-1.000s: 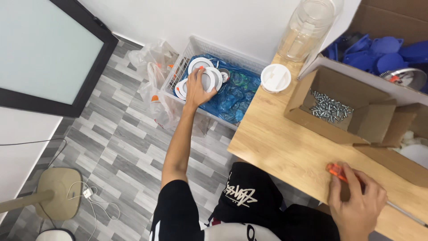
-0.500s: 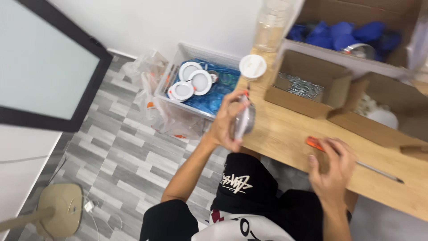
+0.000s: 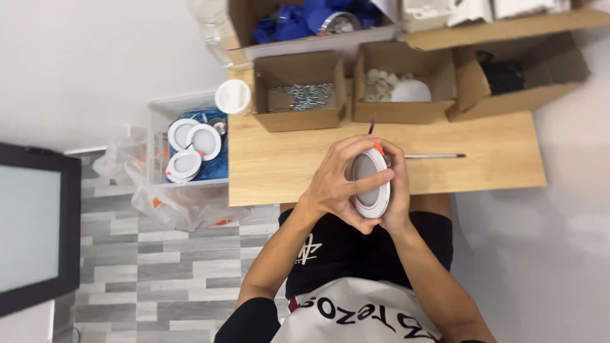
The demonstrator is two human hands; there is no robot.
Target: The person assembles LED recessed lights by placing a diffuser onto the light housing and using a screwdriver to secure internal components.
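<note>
White lamp [image 3: 371, 184] sits above the tabletop's [image 3: 286, 165] near edge, gripped between my left hand [image 3: 337, 181] and right hand [image 3: 397, 190]; a screwdriver [image 3: 432, 155] lies just beside, near the boxes [image 3: 298, 95].

Brown cardboard boxes [image 3: 298, 92] along desk back, dark-framed screen [image 3: 32, 232] left

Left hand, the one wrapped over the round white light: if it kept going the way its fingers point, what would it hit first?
The left hand points toward the right hand behind the round white light, so probably that hand.
</note>
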